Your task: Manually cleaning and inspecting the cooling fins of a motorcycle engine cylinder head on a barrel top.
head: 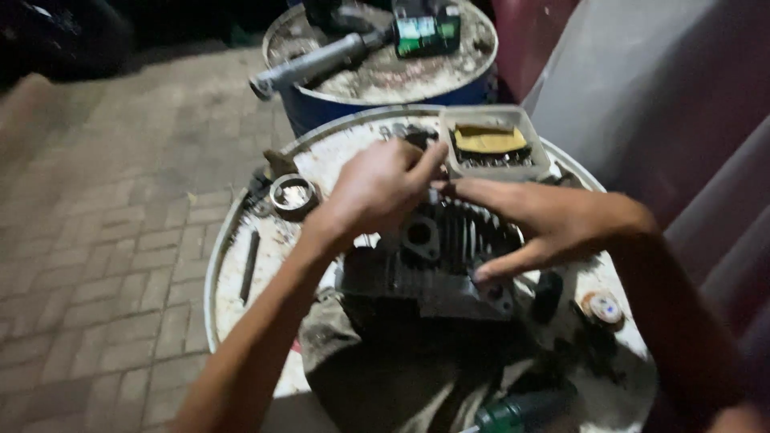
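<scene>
The finned engine cylinder (437, 256) sits at the centre of the white drum top (241, 301). The left hand (377, 192) is curled over its 12 o'clock edge, fingertips pinched on something too small to tell. The right hand (533, 220) lies spread on the fins. At 1 o'clock, a grey tray (493, 164) holds a yellow pad and dark metal bits. A metal ring (293, 195) lies at 10 o'clock.

Brick-paved floor (104, 200) (dimly lit), grey wall (642, 88) on the right
</scene>
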